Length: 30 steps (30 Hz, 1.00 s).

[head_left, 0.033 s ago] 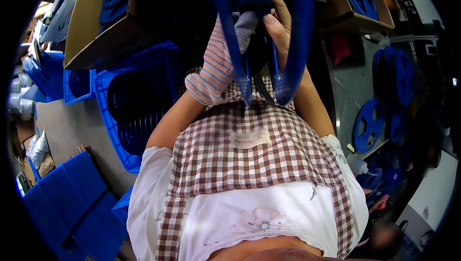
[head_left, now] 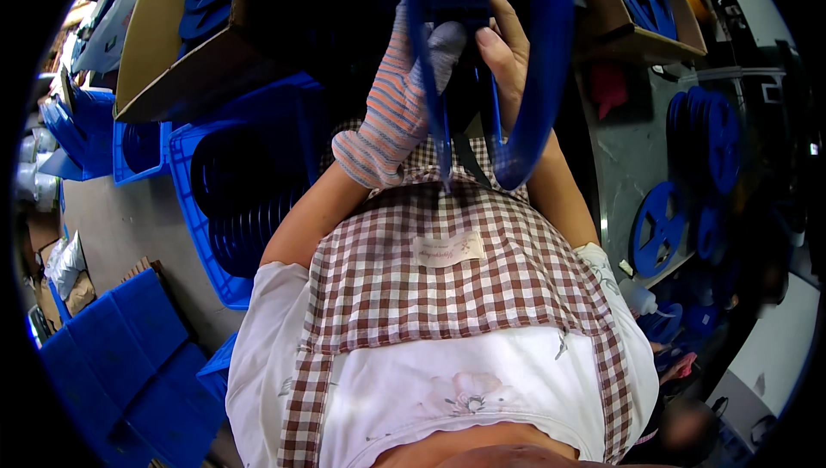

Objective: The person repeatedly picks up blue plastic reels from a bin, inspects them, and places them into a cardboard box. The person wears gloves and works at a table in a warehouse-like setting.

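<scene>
Nothing has moved since the picture before. My gloved left hand (head_left: 404, 89) and bare right hand (head_left: 508, 46) still pinch the big blue reel (head_left: 533, 81), up above the blue crate (head_left: 194, 210).

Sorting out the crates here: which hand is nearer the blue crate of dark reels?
Left. The gloved left hand is just right of the blue crate; the bare right hand is farther right, on the blue reel.
</scene>
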Each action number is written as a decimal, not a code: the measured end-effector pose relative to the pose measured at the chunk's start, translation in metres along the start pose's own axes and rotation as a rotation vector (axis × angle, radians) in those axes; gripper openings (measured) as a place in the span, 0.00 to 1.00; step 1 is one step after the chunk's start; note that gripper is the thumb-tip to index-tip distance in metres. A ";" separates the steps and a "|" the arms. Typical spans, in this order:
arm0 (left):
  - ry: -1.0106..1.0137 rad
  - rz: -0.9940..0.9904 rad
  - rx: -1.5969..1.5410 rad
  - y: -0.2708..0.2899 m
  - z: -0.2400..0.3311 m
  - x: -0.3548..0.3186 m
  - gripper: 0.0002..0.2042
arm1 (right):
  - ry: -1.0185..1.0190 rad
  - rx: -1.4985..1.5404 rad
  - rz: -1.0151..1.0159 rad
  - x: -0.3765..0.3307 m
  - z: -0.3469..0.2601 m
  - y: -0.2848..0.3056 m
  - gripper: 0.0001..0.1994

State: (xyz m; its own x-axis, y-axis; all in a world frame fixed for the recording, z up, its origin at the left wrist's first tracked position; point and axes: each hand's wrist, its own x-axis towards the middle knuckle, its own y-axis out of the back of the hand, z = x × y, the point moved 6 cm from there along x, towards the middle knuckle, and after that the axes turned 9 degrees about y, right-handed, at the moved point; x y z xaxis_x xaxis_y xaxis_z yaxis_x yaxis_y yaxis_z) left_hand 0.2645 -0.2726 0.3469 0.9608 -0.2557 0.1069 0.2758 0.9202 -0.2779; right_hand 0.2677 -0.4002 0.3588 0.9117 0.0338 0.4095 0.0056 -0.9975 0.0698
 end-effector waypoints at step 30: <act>-0.015 -0.153 -0.028 0.007 0.036 0.000 0.28 | 0.161 -0.380 -0.209 0.022 -0.048 0.014 0.38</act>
State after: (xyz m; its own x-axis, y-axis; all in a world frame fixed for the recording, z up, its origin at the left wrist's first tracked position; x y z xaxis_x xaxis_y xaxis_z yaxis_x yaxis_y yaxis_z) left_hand 0.2653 -0.2554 0.3790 0.9071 -0.3876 0.1641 0.4197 0.8623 -0.2834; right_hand 0.2676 -0.4103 0.4124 0.8314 0.2705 0.4854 0.0037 -0.8762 0.4819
